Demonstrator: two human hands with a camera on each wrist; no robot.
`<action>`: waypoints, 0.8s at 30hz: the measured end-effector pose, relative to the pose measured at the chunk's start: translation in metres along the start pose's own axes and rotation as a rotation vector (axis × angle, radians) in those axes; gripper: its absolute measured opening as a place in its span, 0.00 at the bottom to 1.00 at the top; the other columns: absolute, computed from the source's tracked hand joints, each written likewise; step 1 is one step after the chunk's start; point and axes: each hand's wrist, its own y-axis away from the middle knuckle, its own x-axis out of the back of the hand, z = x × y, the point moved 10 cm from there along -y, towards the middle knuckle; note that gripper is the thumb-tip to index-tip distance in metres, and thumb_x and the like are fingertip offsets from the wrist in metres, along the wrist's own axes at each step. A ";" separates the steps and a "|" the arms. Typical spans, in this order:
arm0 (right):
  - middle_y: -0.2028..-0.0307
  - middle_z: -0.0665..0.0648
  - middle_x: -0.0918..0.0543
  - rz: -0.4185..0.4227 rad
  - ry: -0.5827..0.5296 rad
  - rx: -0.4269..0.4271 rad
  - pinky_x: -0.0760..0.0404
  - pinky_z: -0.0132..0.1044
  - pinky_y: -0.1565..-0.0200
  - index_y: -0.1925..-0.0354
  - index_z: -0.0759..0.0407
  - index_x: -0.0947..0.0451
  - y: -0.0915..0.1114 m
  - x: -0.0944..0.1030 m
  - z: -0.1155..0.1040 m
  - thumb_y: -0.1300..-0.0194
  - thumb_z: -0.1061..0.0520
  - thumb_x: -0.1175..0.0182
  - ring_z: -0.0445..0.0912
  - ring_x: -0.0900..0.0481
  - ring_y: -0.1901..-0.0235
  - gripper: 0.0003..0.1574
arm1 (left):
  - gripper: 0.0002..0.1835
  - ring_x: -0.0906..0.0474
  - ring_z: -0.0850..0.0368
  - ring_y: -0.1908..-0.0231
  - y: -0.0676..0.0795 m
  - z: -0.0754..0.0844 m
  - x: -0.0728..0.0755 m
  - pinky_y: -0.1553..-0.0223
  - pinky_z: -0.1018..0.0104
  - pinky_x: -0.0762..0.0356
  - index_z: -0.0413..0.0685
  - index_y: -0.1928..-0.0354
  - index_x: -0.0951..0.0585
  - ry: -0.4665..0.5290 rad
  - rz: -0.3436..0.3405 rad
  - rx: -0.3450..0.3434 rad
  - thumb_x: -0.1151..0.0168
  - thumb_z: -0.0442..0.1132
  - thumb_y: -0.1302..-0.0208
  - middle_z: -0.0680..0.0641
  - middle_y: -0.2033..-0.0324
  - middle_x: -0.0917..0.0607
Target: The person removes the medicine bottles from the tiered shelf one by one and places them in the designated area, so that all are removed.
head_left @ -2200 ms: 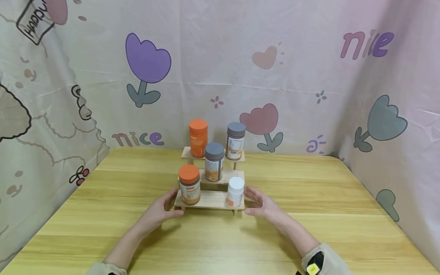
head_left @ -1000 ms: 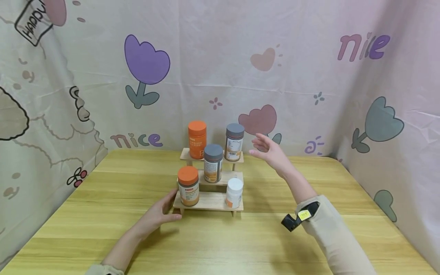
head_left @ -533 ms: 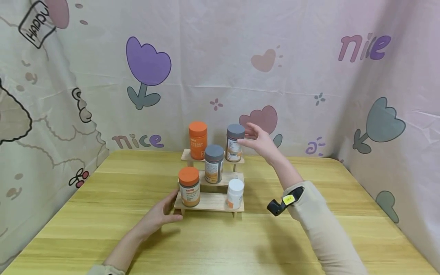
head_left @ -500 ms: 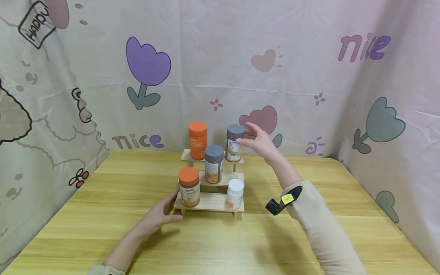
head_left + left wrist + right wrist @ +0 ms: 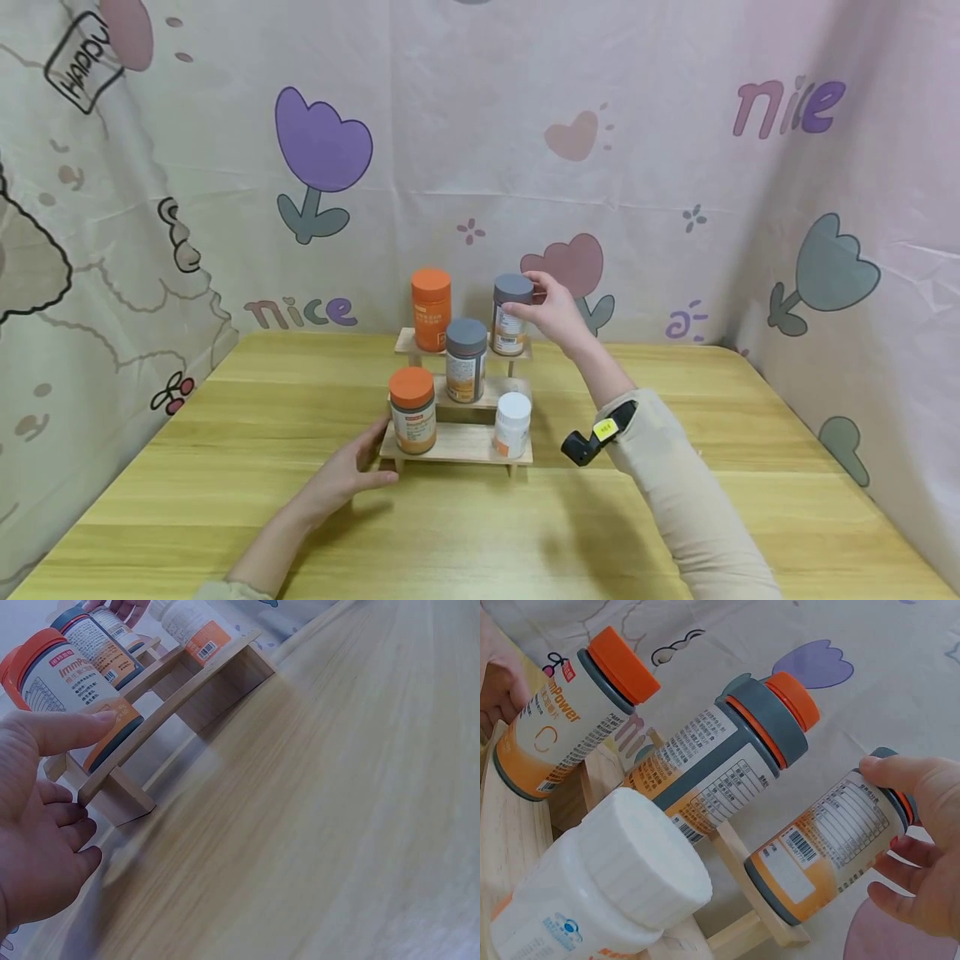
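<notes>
In the head view a three-tier wooden stand [image 5: 463,444] holds several supplement bottles. My right hand [image 5: 557,315] grips the grey-lidded bottle [image 5: 511,329] at the top tier's right, thumb in front and fingers behind; this bottle [image 5: 821,844] stands on its shelf in the right wrist view. At the bottom tier's left end rests my left hand [image 5: 341,477], thumb extended in front and fingers loosely bent beside the board, as the left wrist view shows of this hand [image 5: 45,825]. Nearest to it is an orange-lidded bottle [image 5: 413,412] on that tier.
An orange bottle [image 5: 431,312] stands at the top left. Another grey-lidded bottle [image 5: 466,362] is on the middle tier, and a white bottle [image 5: 513,427] at the bottom right. Under the stand lies a wooden table [image 5: 465,542]; a patterned cloth [image 5: 465,125] hangs behind.
My right hand has left the stand's bottom right end, risen, and moved left onto the top-right grey-lidded bottle, which it now grips. My left hand has stayed at the stand's left end.
</notes>
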 end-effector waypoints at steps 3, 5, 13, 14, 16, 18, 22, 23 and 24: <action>0.49 0.62 0.27 0.012 0.013 0.007 0.27 0.44 0.49 0.40 0.61 0.35 0.001 0.001 0.001 0.44 0.57 0.34 0.54 0.29 0.51 0.35 | 0.47 0.62 0.35 0.33 0.000 -0.001 0.000 0.34 0.48 0.63 0.29 0.31 0.58 -0.005 0.005 0.004 0.38 0.34 0.42 0.31 0.31 0.58; 0.50 0.62 0.27 0.019 0.014 0.011 0.27 0.44 0.50 0.41 0.60 0.35 0.002 0.002 0.001 0.44 0.56 0.34 0.54 0.29 0.51 0.34 | 0.47 0.61 0.35 0.33 0.000 -0.001 0.001 0.34 0.48 0.63 0.29 0.31 0.58 -0.008 0.014 0.007 0.38 0.35 0.42 0.31 0.31 0.58; 0.49 0.61 0.27 0.053 0.001 0.006 0.28 0.44 0.50 0.41 0.58 0.34 0.006 0.017 0.002 0.45 0.54 0.33 0.53 0.30 0.49 0.36 | 0.47 0.61 0.36 0.32 0.000 -0.002 0.000 0.34 0.50 0.62 0.28 0.31 0.58 0.021 0.015 0.018 0.37 0.32 0.43 0.31 0.31 0.58; 0.49 0.61 0.28 0.055 0.000 0.007 0.27 0.44 0.51 0.40 0.58 0.34 0.007 0.020 0.003 0.45 0.53 0.33 0.53 0.30 0.49 0.36 | 0.47 0.60 0.36 0.33 0.000 -0.002 0.000 0.34 0.51 0.62 0.28 0.31 0.58 0.019 0.016 0.017 0.37 0.32 0.43 0.31 0.31 0.58; 0.49 0.61 0.28 0.061 -0.009 0.007 0.27 0.44 0.52 0.40 0.58 0.34 0.007 0.026 0.004 0.44 0.54 0.34 0.53 0.30 0.49 0.35 | 0.47 0.60 0.36 0.33 0.000 -0.002 0.000 0.34 0.51 0.62 0.28 0.31 0.58 0.015 0.015 0.012 0.37 0.33 0.43 0.31 0.31 0.57; 0.49 0.61 0.28 0.072 -0.012 0.005 0.27 0.42 0.53 0.40 0.58 0.35 0.008 0.033 0.006 0.44 0.54 0.34 0.52 0.30 0.50 0.35 | 0.47 0.60 0.36 0.32 0.000 -0.002 0.000 0.34 0.50 0.61 0.28 0.31 0.58 0.011 0.015 0.008 0.37 0.33 0.43 0.31 0.31 0.57; 0.49 0.61 0.29 0.097 -0.011 0.006 0.27 0.39 0.55 0.40 0.59 0.35 0.010 0.048 0.012 0.44 0.55 0.35 0.52 0.30 0.51 0.35 | 0.47 0.61 0.36 0.32 0.000 -0.002 0.000 0.34 0.50 0.62 0.28 0.31 0.58 0.013 0.011 0.005 0.38 0.33 0.42 0.31 0.31 0.57; 0.49 0.61 0.29 0.102 -0.008 0.006 0.27 0.39 0.55 0.40 0.60 0.35 0.011 0.051 0.014 0.43 0.55 0.35 0.52 0.30 0.51 0.35 | 0.47 0.61 0.36 0.32 0.000 -0.002 0.001 0.34 0.49 0.62 0.28 0.31 0.58 0.012 0.011 0.005 0.38 0.33 0.42 0.31 0.31 0.57; 0.48 0.62 0.29 0.107 -0.005 0.005 0.27 0.39 0.55 0.40 0.60 0.36 0.012 0.055 0.015 0.43 0.54 0.35 0.52 0.30 0.51 0.35 | 0.47 0.61 0.36 0.32 0.000 -0.002 0.000 0.34 0.49 0.62 0.28 0.31 0.58 0.011 0.010 0.005 0.38 0.34 0.42 0.31 0.31 0.57</action>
